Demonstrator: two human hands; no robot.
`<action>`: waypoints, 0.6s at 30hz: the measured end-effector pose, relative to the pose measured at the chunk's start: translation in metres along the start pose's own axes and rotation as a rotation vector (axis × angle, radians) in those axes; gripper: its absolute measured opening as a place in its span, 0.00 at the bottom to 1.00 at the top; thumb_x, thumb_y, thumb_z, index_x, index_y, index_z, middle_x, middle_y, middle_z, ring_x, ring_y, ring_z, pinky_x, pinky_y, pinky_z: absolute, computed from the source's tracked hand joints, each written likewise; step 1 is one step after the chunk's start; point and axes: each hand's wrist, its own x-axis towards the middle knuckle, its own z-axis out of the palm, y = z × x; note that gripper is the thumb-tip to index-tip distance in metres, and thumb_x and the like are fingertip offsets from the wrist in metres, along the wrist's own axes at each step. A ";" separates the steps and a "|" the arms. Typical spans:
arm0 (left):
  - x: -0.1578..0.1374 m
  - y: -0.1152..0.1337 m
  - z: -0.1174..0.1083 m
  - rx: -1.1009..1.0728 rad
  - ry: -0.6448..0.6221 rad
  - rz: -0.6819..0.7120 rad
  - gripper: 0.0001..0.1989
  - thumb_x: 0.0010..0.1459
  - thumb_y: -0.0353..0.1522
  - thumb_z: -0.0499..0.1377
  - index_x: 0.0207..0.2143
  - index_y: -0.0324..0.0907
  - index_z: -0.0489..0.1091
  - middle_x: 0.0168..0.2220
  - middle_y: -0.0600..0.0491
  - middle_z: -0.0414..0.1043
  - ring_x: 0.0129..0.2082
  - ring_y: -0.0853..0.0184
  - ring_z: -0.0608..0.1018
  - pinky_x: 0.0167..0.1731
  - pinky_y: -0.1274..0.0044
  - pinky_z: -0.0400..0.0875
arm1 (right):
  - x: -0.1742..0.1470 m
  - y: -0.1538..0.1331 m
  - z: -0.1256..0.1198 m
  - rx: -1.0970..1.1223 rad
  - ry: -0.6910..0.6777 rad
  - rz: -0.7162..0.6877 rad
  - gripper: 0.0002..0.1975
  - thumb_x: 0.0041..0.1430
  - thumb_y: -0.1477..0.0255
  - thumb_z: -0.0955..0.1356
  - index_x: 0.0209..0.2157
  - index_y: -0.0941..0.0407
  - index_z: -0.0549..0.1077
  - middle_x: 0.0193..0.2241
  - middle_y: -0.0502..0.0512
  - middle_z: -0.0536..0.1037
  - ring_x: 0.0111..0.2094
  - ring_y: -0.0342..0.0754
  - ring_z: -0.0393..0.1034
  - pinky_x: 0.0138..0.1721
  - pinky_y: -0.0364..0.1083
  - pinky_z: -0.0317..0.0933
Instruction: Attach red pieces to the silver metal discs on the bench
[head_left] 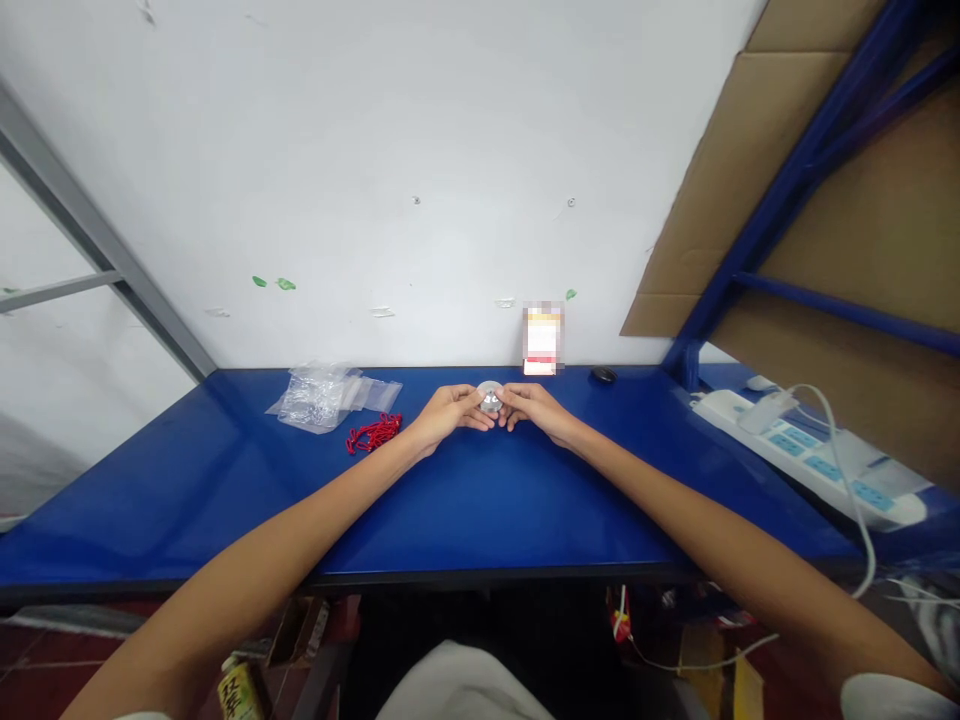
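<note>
A small round silvery disc [490, 396] is held up between my two hands over the far part of the blue table. My left hand [454, 410] pinches its left edge, thumb on top and fingers curled below. From the other side, my right hand [529, 405] grips the right edge in the same way. What exactly the disc is, I cannot make out. Left of my left hand lies a small heap of red cords [375, 432]. Behind the cords, clear plastic bags [322, 395] are piled on the table.
The blue table [480, 510] meets a white wall. Against the wall stands a blurred-out upright card or screen [542, 340], with a small black object [603, 375] to its right. A white power strip [810, 455] with a cable lies at the right, beside a blue frame [720, 265].
</note>
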 end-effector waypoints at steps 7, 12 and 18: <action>0.002 -0.005 -0.002 -0.007 -0.026 0.051 0.23 0.62 0.46 0.72 0.44 0.34 0.74 0.34 0.42 0.83 0.32 0.63 0.86 0.38 0.74 0.82 | -0.001 -0.003 0.000 -0.007 -0.026 -0.026 0.26 0.54 0.48 0.79 0.35 0.58 0.77 0.30 0.54 0.79 0.32 0.48 0.78 0.32 0.44 0.72; 0.002 -0.005 -0.003 0.032 -0.017 0.061 0.25 0.60 0.47 0.72 0.45 0.35 0.74 0.36 0.43 0.83 0.32 0.64 0.85 0.35 0.75 0.81 | -0.001 -0.002 0.001 -0.025 -0.010 -0.070 0.26 0.54 0.48 0.79 0.35 0.57 0.77 0.30 0.53 0.79 0.31 0.48 0.77 0.30 0.45 0.71; -0.001 -0.001 -0.001 0.054 -0.027 0.064 0.26 0.61 0.49 0.71 0.44 0.36 0.73 0.37 0.43 0.83 0.32 0.64 0.85 0.34 0.74 0.81 | -0.002 -0.002 0.000 -0.024 0.011 -0.075 0.26 0.56 0.47 0.77 0.33 0.57 0.78 0.28 0.53 0.79 0.30 0.47 0.76 0.31 0.44 0.70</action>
